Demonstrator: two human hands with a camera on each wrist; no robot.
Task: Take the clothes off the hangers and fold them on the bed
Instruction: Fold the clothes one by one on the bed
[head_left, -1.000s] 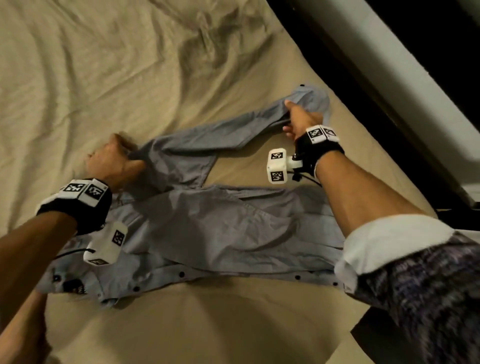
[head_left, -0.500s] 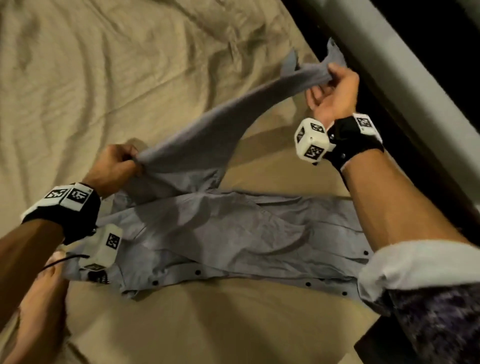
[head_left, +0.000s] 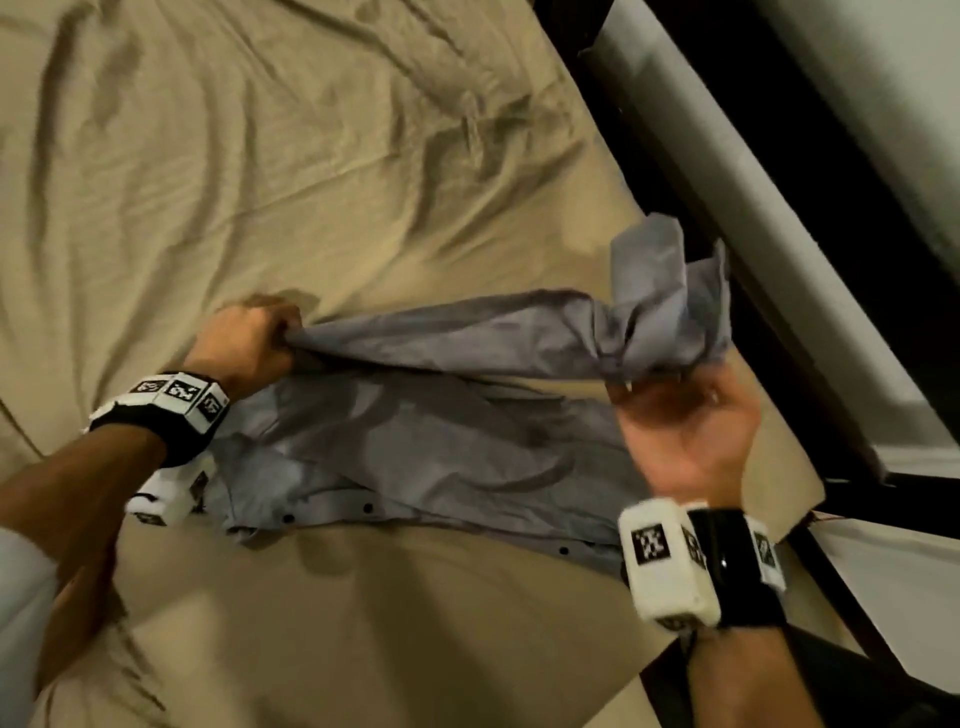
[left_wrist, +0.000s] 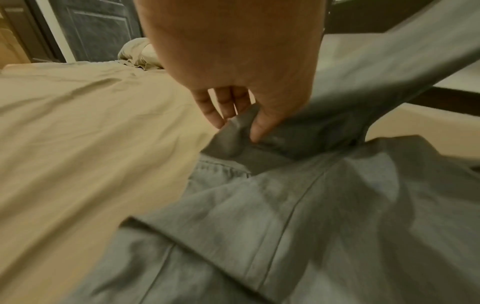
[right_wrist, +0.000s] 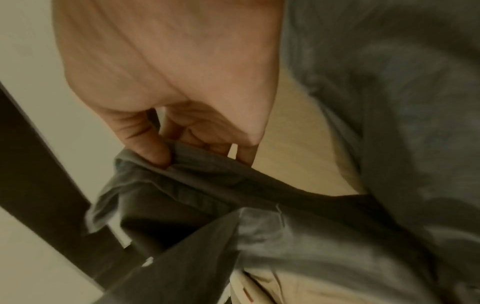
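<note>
Shirt: one grey button-up cotton shirt (head_left: 415, 457), body flat on tan wrinkled bedsheet (head_left: 260, 156), centre frame, one sleeve (head_left: 467, 338) lifted. Left hand (head_left: 249, 343) at 9 o'clock pinches sleeve at shoulder end. Right hand (head_left: 685, 426) at 3 o'clock, palm up, fingers curled on bunched cuff end. Four dark buttons visible along near placket.
</note>
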